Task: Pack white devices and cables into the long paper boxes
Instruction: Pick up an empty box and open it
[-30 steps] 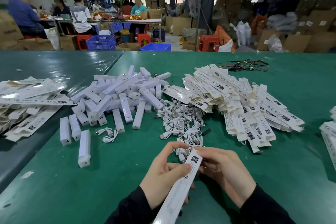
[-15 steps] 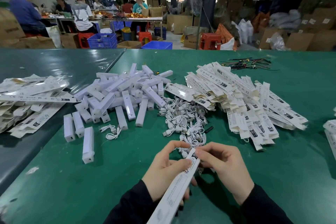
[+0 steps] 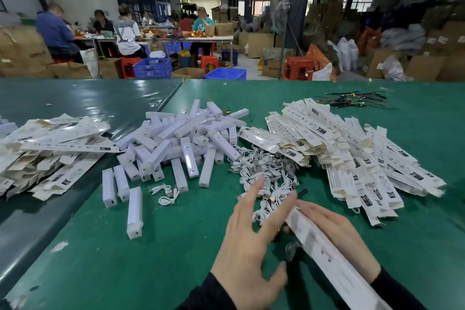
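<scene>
Left hand (image 3: 247, 241) extends forward near the surface's front edge, fingers spread and released, over the white coiled cables (image 3: 264, 173). Right hand (image 3: 339, 236) grasps a long white printed paper box (image 3: 324, 254), angled toward the front right corner. White rectangular devices (image 3: 181, 143) lie heaped mid-surface; flat paper boxes (image 3: 352, 148) are piled right on the green surface (image 3: 125, 259).

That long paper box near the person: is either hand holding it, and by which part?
The right hand holds the long paper box from beneath, along its far half near the open end. The left hand is off it, fingers spread, holding nothing.
</scene>
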Demonstrator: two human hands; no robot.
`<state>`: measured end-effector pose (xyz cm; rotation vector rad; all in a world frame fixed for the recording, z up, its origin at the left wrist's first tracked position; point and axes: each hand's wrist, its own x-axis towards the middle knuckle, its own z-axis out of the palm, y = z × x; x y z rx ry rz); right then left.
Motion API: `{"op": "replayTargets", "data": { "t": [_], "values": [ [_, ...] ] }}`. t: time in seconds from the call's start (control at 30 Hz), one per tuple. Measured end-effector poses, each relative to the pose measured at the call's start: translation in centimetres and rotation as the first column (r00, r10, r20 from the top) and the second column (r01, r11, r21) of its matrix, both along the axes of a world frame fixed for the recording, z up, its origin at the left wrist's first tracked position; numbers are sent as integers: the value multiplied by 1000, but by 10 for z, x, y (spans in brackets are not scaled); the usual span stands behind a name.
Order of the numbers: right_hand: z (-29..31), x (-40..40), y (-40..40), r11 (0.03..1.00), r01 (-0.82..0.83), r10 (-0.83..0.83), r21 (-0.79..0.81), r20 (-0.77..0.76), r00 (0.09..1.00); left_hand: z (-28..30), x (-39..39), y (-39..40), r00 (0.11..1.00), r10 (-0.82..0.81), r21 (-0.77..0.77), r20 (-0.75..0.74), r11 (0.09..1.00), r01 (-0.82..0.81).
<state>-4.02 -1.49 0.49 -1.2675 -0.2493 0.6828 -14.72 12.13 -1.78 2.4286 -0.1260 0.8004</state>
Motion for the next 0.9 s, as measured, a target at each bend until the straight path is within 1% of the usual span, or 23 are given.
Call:
{"op": "replayTargets", "data": {
  "t": [0.03,0.07,0.1,0.13,0.17,0.2,0.27,0.3,0.33,0.37,0.4,0.43,0.47,0.5,0.53,0.6,0.63,0.67,0.77,0.8,0.83,0.87,0.9],
  "values": [
    [-1,-5,5,999,-32,33,-26,22,999,-1,1,-3,997,-43,123,69,992,34],
    [-4,-9,10,997,-58,61,-55,47,997,-1,2,-6,987,-64,212,151,977,31],
    [-4,-13,16,992,-79,89,-103,97,991,-3,5,-7,970,-57,249,234,969,-3],
    [-7,-13,22,981,-91,125,-172,196,973,-6,7,-7,950,-44,231,309,973,-30],
    [-8,-10,29,964,-102,178,-244,314,933,-8,8,-3,931,-21,170,365,985,-44],
    [-6,-5,38,947,-80,221,-312,447,867,-9,8,2,917,31,97,398,992,-75],
    [-2,9,61,911,59,258,-407,677,689,-5,4,16,879,217,-117,424,976,-184],
    [2,16,75,891,117,295,-439,754,588,-1,2,25,850,325,-225,415,942,-251],
    [4,22,91,869,145,356,-474,800,483,2,0,32,808,436,-292,398,895,-339],
    [6,25,109,845,160,422,-510,820,387,4,-1,39,759,535,-327,371,840,-432],
    [7,27,128,822,167,479,-544,820,312,6,-2,45,714,620,-368,325,778,-509],
    [7,28,145,799,169,528,-577,808,262,6,-3,52,677,694,-423,245,705,-569],
    [5,28,162,770,177,571,-613,786,238,5,-3,57,659,739,-481,139,632,-607],
    [3,28,177,734,191,612,-652,757,230,3,-3,63,659,752,-536,18,563,-629],
    [0,29,190,693,209,648,-689,724,238,1,-3,67,681,726,-591,-93,510,-625],
    [-5,28,207,632,236,678,-738,674,294,1,-4,70,765,605,-695,-220,453,-559],
    [-6,28,212,621,247,667,-744,667,334,2,-4,70,805,537,-749,-251,418,-513],
    [-7,29,214,620,260,645,-741,669,369,3,-3,69,837,473,-808,-274,360,-467],
    [-9,35,203,621,267,599,-737,666,445,3,0,70,906,300,-928,-298,131,-348],
    [-8,36,194,649,217,568,-729,654,500,4,0,70,924,251,-944,-288,87,-318],
    [-6,38,181,709,129,508,-694,629,589,6,0,70,942,205,-957,-265,59,-283],
    [-2,38,166,790,23,424,-612,574,700,7,-1,68,960,152,-969,-237,38,-245],
    [3,36,148,877,-69,329,-476,488,808,9,-1,66,974,87,-977,-209,16,-212]
  ]
}}
